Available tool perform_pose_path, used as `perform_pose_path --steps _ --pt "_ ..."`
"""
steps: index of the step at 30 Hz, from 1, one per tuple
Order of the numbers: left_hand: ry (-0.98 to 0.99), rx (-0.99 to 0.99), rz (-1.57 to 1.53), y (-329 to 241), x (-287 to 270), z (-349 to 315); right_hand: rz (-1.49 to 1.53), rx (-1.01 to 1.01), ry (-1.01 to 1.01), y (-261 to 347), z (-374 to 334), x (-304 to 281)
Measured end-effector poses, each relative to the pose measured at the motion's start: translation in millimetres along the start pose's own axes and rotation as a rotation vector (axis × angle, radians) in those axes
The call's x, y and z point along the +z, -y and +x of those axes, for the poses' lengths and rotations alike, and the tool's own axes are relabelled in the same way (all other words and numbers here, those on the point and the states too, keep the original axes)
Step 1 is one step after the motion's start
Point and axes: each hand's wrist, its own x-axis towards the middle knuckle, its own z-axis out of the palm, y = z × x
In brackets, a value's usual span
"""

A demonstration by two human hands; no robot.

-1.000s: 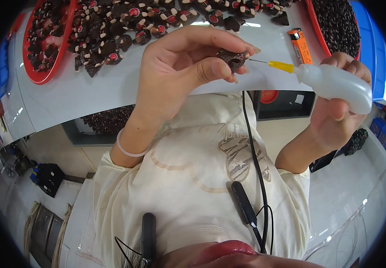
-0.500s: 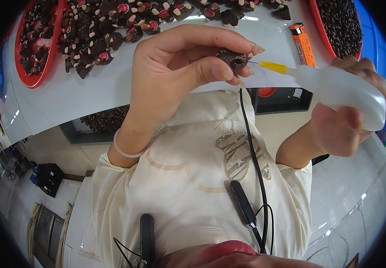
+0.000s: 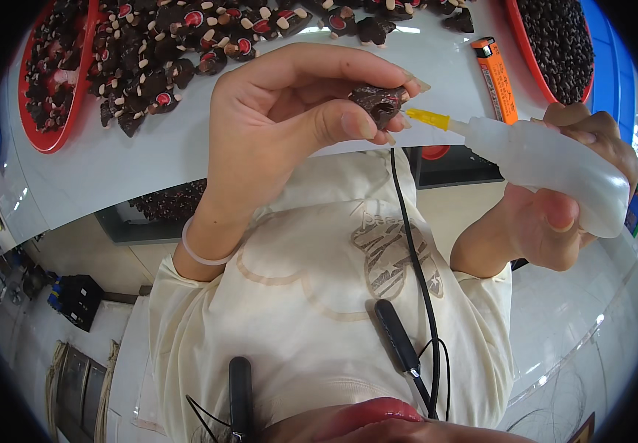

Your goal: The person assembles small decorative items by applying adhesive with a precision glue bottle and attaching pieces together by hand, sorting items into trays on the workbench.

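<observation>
Pinching a dark lump [image 3: 375, 105] between thumb and fingers of the left hand [image 3: 278, 133], over the near part of the surface [image 3: 141, 166]. Gripping a squeeze bottle [image 3: 555, 161] in the curled right hand [image 3: 543, 223], with yellow nozzle [image 3: 428, 119] close against the lump; cannot tell whether touching. Probably at the dispensing step; likely calls for steady aim and light squeezing. Can see printing on orange lighter [image 3: 495, 77] and cream shirt [image 3: 311, 258].

On the white table [image 3: 112, 173] lie two red trays [image 3: 47, 145], one orange lighter [image 3: 496, 80] and dark pieces [image 3: 180, 72] too many to count; about its near edge are one left hand [image 3: 282, 111], one right hand [image 3: 540, 229], one dark lump [image 3: 375, 103], one white bottle [image 3: 555, 162], one yellow nozzle [image 3: 430, 119]; beneath it, two dark bins [image 3: 452, 175]
</observation>
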Motion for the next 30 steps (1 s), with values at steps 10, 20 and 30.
perform_pose_path --steps 10,20,30 --pt "-0.002 -0.029 -0.024 -2 -1 0 0.053 0.011 -0.064 2 3 5" --pt "-0.024 -0.051 -0.081 -3 -1 0 0.098 0.007 -0.217 -4 -9 0" --pt "-0.095 -0.070 -0.007 -3 5 -3 -0.012 0.354 -0.235 -13 9 59"
